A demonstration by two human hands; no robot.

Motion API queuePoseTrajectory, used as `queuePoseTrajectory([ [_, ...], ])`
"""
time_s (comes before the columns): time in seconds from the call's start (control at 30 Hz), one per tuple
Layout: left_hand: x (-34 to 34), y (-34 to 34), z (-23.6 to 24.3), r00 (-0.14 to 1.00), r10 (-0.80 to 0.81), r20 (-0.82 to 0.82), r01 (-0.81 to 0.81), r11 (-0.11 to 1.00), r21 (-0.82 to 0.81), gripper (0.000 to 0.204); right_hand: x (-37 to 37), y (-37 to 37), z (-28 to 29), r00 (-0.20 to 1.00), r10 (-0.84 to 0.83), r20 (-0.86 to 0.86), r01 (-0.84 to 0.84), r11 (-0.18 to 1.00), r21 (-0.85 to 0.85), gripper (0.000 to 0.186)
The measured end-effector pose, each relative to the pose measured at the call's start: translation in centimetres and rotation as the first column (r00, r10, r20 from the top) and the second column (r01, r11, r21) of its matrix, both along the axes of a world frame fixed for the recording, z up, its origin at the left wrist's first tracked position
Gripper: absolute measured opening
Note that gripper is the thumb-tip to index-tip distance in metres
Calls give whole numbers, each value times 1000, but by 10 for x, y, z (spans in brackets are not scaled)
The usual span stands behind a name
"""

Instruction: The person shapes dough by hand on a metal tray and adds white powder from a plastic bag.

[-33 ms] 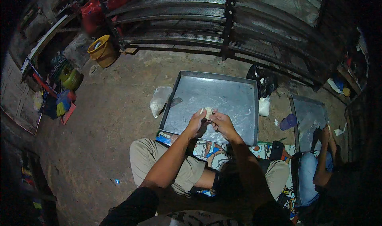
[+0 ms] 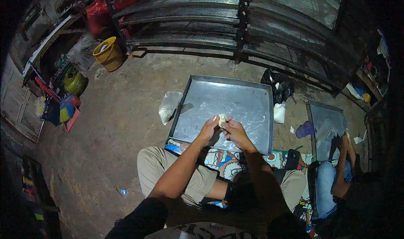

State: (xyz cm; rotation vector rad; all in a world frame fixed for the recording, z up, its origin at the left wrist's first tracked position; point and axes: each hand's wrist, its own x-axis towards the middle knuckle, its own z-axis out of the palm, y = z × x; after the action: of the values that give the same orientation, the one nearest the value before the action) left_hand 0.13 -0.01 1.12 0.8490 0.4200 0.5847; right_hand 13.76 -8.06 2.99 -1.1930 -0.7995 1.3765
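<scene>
Dough (image 2: 222, 118), a small pale lump, is held over the near half of a shallow metal tray (image 2: 227, 89). The left hand (image 2: 208, 129), at its 8 o'clock, is pinched on it; the right hand (image 2: 235, 134), at 5 o'clock, grips the opposite side, though whether the hands touch each other I cannot tell. An uneven pull could tear the lump, I judge, and a slack or floury pinch could let it drop.

White smears dust the tray, with a flat grey blade (image 2: 186, 108) by its left wall, between 9 and 10 o'clock. A clear bag of white stuff (image 2: 169, 108) lies outside that wall. At 3 o'clock are another white bag (image 2: 279, 113) and a purple cup (image 2: 304, 129), and beyond them a second tray (image 2: 322, 132) with a co-worker beside it. A patterned mat (image 2: 271, 157) runs from 4 to 7, a bucket (image 2: 108, 56) stands at 10, and dark racks (image 2: 185, 20) fill 11 to 2.
</scene>
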Motion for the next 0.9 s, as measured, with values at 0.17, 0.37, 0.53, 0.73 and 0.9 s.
queuePoseTrajectory([
  [0.17, 10, -12, 14, 997, -67, 32, 59, 979, 197, 45, 14, -2, -30, 934, -132, 332, 119, 991, 57, 33],
  [0.37, 7, -7, -12, 774, 400, -491, -12, 784, 621, 43, 2, -1, -14, 518, -177, 837, 21, 981, 195, 26],
  [0.53, 1, 1, -26, 810, 373, -452, -80, 835, 544, 38, 2, 2, -24, 529, -119, 841, -114, 971, 209, 30],
  [0.73, -2, 9, 0, 945, 199, -259, -122, 950, 286, 31, 5, 3, -10, 959, 68, 274, -74, 997, 11, 24],
  [0.9, 0, 1, 6, 992, 68, -102, -43, 974, 224, 36, -5, 0, -3, 996, 31, 84, -39, 995, 94, 20],
])
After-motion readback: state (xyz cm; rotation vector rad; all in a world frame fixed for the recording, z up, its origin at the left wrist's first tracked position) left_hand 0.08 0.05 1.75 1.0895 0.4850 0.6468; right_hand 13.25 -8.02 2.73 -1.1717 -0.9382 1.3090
